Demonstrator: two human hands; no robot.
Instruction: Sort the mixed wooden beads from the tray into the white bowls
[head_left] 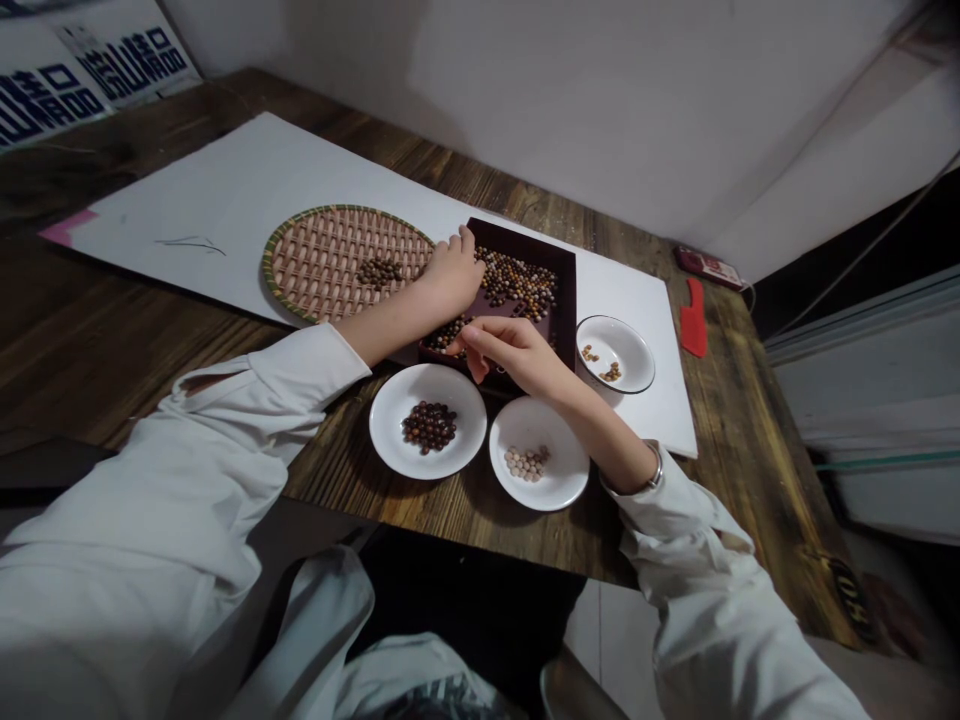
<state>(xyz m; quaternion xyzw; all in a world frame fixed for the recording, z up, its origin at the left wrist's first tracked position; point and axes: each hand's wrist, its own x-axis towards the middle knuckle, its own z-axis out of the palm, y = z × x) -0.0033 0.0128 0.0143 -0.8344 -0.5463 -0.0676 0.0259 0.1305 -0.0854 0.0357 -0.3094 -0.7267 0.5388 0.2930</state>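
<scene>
A dark maroon box (pixel 568 290) holds many mixed brown, tan and yellow beads (pixel 517 278). My left hand (pixel 452 268) is at the box's left side, beside a round woven tray (pixel 315 255). Its fingers are curled, and whatever they hold is hidden. Over the near part of the box, my right hand (pixel 510 352) has its thumb and fingers drawn together close to the beads; anything between them is too small to make out. A small pile of olive-brown beads (pixel 380 272) lies on the woven tray.
Along the near side stand a white dish (pixel 386 440) with dark brown beads and another dish (pixel 559 480) with pale beads. A white bowl (pixel 637 365) at the right contains several yellowish beads. A white board (pixel 225 190), a red comb-shaped object (pixel 694 320) and a phone (pixel 707 266) lie on the wooden table (pixel 757 430).
</scene>
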